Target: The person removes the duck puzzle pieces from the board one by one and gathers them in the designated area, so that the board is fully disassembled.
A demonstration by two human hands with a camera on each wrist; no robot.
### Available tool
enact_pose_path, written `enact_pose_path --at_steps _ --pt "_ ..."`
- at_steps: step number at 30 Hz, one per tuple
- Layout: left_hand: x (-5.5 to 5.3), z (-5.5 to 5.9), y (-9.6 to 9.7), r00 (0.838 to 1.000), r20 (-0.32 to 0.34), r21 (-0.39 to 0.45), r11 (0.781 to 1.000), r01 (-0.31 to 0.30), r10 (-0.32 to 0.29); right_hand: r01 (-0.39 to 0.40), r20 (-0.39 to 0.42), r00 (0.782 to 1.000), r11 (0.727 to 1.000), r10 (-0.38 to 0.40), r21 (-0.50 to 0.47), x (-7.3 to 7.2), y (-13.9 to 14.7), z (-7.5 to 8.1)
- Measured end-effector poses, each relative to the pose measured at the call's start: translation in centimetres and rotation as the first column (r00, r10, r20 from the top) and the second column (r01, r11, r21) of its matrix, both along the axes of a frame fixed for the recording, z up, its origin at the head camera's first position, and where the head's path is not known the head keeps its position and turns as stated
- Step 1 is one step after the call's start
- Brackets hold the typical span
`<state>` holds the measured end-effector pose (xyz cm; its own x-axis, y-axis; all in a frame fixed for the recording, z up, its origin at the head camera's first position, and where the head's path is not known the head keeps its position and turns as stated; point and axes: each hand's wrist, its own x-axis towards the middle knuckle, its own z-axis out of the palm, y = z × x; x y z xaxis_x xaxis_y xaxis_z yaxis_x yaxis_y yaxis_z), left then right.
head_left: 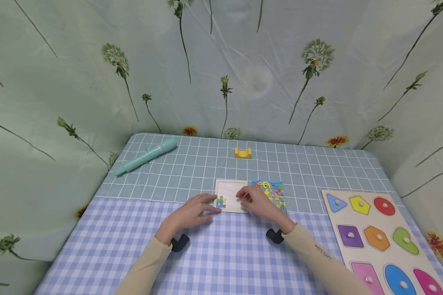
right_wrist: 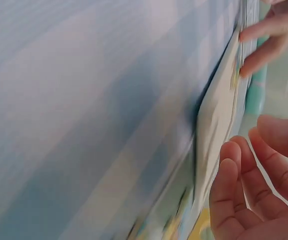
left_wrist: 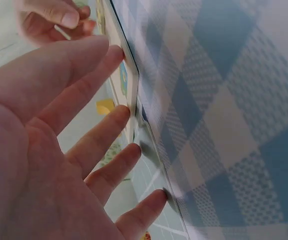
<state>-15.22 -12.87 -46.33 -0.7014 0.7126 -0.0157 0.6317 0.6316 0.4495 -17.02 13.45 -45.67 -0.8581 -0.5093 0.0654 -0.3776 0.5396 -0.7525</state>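
Note:
A square wooden puzzle tray (head_left: 230,188) lies mid-table, with joined jigsaw pieces (head_left: 220,202) in its near left corner. My left hand (head_left: 195,211) spreads its fingers at the tray's left side; in the left wrist view, fingertips (left_wrist: 122,114) rest along the edge. Over the tray's right side, my right hand (head_left: 257,200) curls its fingers, and a small greenish puzzle piece (head_left: 238,199) shows at the fingertips. The right wrist view shows that thumb and index tip close together, the piece hidden. More colourful jigsaw pieces (head_left: 277,191) lie right of the tray, partly behind the right hand.
A large wooden board of knobbed shapes (head_left: 361,221) lies at the right. A teal tapered cylinder (head_left: 145,156) rests at the back left, and a yellow arch block (head_left: 243,153) stands behind the tray. Flower-printed cloth (head_left: 214,82) hangs behind the table.

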Motion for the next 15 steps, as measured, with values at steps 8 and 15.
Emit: enact_pose_path --at_steps 8,15 --pt "-0.1 0.0 -0.3 0.999 -0.005 -0.002 0.999 0.032 -0.032 -0.024 0.026 0.999 0.999 0.024 0.028 -0.5 -4.4 -0.2" --pt "-0.1 -0.1 -0.3 1.000 0.004 -0.003 1.000 0.022 -0.022 -0.005 0.035 0.999 0.999 0.004 0.043 -0.7 -5.5 -0.1"
